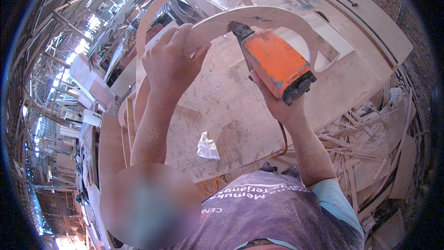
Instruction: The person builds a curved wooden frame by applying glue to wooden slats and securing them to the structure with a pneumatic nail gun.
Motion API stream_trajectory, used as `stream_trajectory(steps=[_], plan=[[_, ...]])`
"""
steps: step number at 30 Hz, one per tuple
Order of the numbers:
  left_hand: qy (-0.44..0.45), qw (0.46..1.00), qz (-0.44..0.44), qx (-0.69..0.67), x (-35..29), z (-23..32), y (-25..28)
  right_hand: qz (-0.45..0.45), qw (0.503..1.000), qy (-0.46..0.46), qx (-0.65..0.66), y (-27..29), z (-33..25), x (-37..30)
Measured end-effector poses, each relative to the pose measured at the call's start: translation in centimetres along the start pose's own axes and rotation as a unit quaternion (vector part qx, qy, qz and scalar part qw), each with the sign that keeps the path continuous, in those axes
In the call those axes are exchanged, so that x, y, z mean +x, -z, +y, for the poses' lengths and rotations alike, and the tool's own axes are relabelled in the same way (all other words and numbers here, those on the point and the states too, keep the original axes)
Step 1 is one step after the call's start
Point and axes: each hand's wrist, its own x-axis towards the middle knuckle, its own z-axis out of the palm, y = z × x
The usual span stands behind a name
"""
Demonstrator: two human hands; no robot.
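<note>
**Curved plywood strip held up against an orange power tool**

We see the left hand point(172, 60) gripping a curved plywood strip point(259, 17), fingers wrapped over its upper edge and thumb pinching from the near side. The strip arches up above the plywood sheet point(231, 111) on the bench, held in the air rather than clamped. The right hand point(277, 104) closes around the rear of an orange power tool point(276, 62), whose dark nose touches the strip's inner edge; its fingers are mostly hidden behind the body, so we cannot tell exactly how they lie.

The risk, as we judge it, is the strip flexing or kicking, since only one hand steadies it and the tool's nose works close to that thumb. The cord point(282, 141) trailing past the wrist could also snag.

The strip is thin, pale and smooth-faced; the sheet is dusty and blotched. A crumpled clear plastic bag point(207, 146) lies on it, and splintery offcuts point(370, 143) heap at the right.
</note>
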Motion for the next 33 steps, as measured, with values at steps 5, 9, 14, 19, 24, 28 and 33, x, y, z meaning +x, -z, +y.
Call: stream_trajectory(steps=[5, 9, 14, 19, 24, 28, 33], plan=[[0.0, 1.0, 0.002, -0.001, 0.0, -0.2, -0.1, -0.032, 0.997, -0.061, 0.027, 0.5, -0.4, 0.1], [0.0, 1.0, 0.0, -0.001, 0.0, 0.0, -0.2, -0.032, 0.998, -0.044, 0.01, 0.3, -0.1, 0.2], [-0.002, 1.0, 0.008, 0.001, -0.1, 0.0, -0.1, -0.041, 0.998, -0.045, -0.002, 0.2, -0.5, 0.6], [-0.006, 1.0, 0.01, 0.02, -0.1, -0.3, -0.2, -0.047, 0.997, -0.067, 0.012, -0.1, -0.7, 0.7], [0.014, 1.0, -0.004, -0.001, -0.2, -0.1, 0.0, -0.057, 0.991, -0.123, 0.007, 0.5, -0.3, -0.5], [0.028, 0.998, -0.041, -0.024, 0.3, 0.1, 0.2, -0.035, 0.992, -0.123, -0.008, 2.8, 1.1, -2.4], [-0.004, 0.998, 0.008, -0.058, -0.2, 0.8, 1.5, -0.038, 0.958, -0.274, -0.068, 6.6, 4.2, -8.8]])
